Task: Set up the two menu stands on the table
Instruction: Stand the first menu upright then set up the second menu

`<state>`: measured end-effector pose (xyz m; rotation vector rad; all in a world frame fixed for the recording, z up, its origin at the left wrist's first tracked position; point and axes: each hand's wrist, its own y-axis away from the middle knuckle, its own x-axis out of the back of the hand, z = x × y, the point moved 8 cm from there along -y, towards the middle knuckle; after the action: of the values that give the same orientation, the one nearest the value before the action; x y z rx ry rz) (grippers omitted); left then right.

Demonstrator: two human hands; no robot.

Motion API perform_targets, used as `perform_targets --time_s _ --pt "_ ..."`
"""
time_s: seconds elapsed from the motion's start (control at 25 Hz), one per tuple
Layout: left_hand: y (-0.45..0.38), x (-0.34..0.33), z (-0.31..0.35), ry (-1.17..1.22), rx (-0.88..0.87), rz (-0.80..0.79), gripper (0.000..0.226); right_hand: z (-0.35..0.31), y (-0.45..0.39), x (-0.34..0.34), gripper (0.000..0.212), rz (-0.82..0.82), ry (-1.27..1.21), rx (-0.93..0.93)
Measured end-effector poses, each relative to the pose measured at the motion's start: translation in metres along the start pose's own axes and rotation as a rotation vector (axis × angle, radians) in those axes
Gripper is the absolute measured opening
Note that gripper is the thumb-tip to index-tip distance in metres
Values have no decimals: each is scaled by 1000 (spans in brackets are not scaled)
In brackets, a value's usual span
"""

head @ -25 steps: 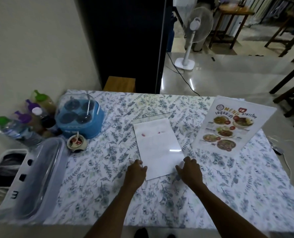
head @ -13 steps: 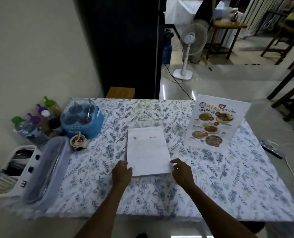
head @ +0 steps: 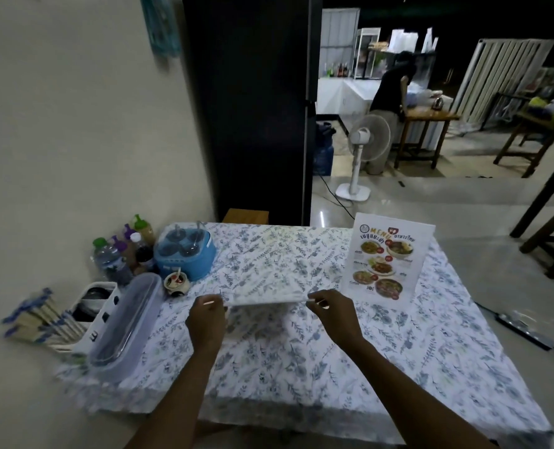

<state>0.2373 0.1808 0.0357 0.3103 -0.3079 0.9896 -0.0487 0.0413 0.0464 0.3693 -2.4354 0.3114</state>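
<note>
At table centre, left hand [head: 206,322] and right hand [head: 332,314] pinch the clear acrylic menu stand's [head: 264,288] near corners; it should tip upright evenly, clear of the standing printed menu [head: 387,256].

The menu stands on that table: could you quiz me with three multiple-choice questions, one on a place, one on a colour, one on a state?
1. Where is the upright menu stand?
A. far right of the table
B. beside the bottles
C. on the floor

2. What colour is the condiment caddy?
A. red
B. blue
C. green

3. How is the second menu stand?
A. lying flat
B. standing unaided
C. lifted at its near edge by both hands

Answers: 1 A, it stands at the right, facing the camera. 2 B, its body is blue. 3 C, the left hand and right hand pinch its near corners.
</note>
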Motion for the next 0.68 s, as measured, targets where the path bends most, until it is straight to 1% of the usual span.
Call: perform_targets --time_s 0.04,0.2,0.28,0.32,0.36,0.4,0.56,0.64,0.68 --pt "-7 3 5 8 -13 3 17 -10 -6 3 23 9 19 22" --pt "-37 -8 32 -11 -109 -75 29 -39 -41 10 19 48 38 48" --pt "-54 -17 50 -32 -207 -107 29 -44 -69 5 32 81 55 58" --pt "-61 -21 59 -52 -261 -119 29 -41 -85 1 30 87 62 44" --pt "-68 -26 69 -60 -307 -138 31 -39 -100 -3 22 90 80 18" --pt "-75 -31 77 -53 -341 -162 33 -35 -115 -8 20 91 95 -8" --pt "-114 -60 84 19 -404 -274 26 -13 -161 -32 43 76 84 -42" --pt "-135 -75 78 23 -409 -313 20 -1 -174 -45 47 39 102 -64" --pt "-143 -81 77 35 -403 -327 15 7 -178 -52 45 21 122 -84"
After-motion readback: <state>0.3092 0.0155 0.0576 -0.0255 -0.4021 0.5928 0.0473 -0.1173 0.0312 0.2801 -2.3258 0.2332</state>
